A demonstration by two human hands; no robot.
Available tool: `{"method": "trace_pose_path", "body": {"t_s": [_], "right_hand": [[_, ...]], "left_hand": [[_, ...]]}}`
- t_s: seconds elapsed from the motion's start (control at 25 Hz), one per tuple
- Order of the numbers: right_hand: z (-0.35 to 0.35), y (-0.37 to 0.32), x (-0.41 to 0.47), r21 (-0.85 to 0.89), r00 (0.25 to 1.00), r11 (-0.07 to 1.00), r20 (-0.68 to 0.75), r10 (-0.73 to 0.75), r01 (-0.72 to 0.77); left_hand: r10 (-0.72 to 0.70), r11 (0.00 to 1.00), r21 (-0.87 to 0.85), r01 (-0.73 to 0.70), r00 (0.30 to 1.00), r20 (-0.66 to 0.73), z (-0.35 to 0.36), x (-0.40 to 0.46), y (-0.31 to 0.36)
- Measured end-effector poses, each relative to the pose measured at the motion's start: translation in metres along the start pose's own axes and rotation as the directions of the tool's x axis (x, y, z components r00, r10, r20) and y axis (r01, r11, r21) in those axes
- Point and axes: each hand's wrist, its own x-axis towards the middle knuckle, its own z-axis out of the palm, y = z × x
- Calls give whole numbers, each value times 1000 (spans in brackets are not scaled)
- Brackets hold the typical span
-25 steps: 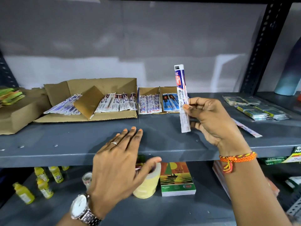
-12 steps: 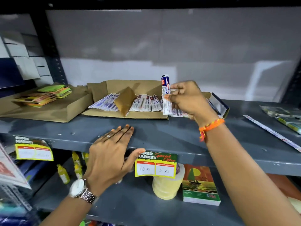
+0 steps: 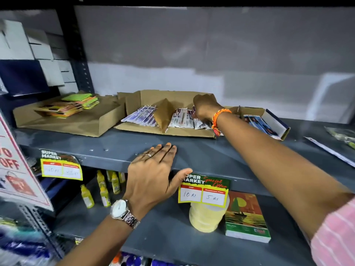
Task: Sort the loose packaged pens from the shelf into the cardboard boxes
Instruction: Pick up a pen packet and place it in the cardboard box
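Note:
An open cardboard box (image 3: 172,132) lies mid-shelf, split by a folded cardboard divider. Purple-white packaged pens (image 3: 140,117) fill its left part and red-white packaged pens (image 3: 182,120) its right part. My right hand (image 3: 204,108) reaches down into the right part, fingers curled on a packaged pen (image 3: 193,110) whose end just shows. A smaller box (image 3: 274,121) to the right holds blue packaged pens (image 3: 257,121). One loose packaged pen (image 3: 330,152) lies on the shelf at far right. My left hand (image 3: 151,175) rests flat on the shelf's front edge, holding nothing.
A flat cardboard tray (image 3: 57,127) at left carries bright paper packets (image 3: 73,105). Green-wrapped packets (image 3: 342,135) sit at the far right. Price tags (image 3: 203,192) hang from the shelf edge. Below are yellow bottles (image 3: 103,191), a tape roll (image 3: 205,219) and a notebook (image 3: 245,215).
My right hand carried the upright packaged pen left and down into the middle box's right part. The view shifted left. My left hand stayed on the shelf edge.

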Motion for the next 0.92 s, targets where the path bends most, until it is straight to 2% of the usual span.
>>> {"method": "trace_pose_path", "body": {"t_s": [0.12, 0.28, 0.4, 0.48, 0.56, 0.68, 0.8, 0.92], "right_hand": [[5, 0, 3, -108, 1000, 994, 22, -9, 12], [3, -6, -5, -131, 999, 991, 31, -10, 14], [-18, -4, -23, -11, 997, 999, -74, -33, 33], [-39, 16, -51, 86, 975, 996, -223, 9, 10], [-51, 50, -95, 133, 936, 988, -332, 115, -74], [-41, 103, -167, 68, 882, 945, -344, 322, -319], [-25, 133, -209, -48, 767, 796, -306, 564, -604], [-20, 149, -222, -107, 652, 648, -234, 721, -754]], "left_hand": [[20, 1000, 5, -20, 1000, -20, 2, -1, -1], [29, 1000, 1, -29, 999, -40, 4, -1, -1], [29, 1000, -1, -29, 999, -26, 4, -1, -1], [18, 1000, -15, -19, 1000, -9, 2, 0, 0], [12, 1000, -21, -13, 1000, -8, 0, 1, 2], [44, 998, -31, -46, 997, -63, -2, 5, 10], [96, 993, -60, -104, 988, -123, 3, 10, 23], [103, 988, -102, -119, 984, -148, 9, 12, 32]]}}
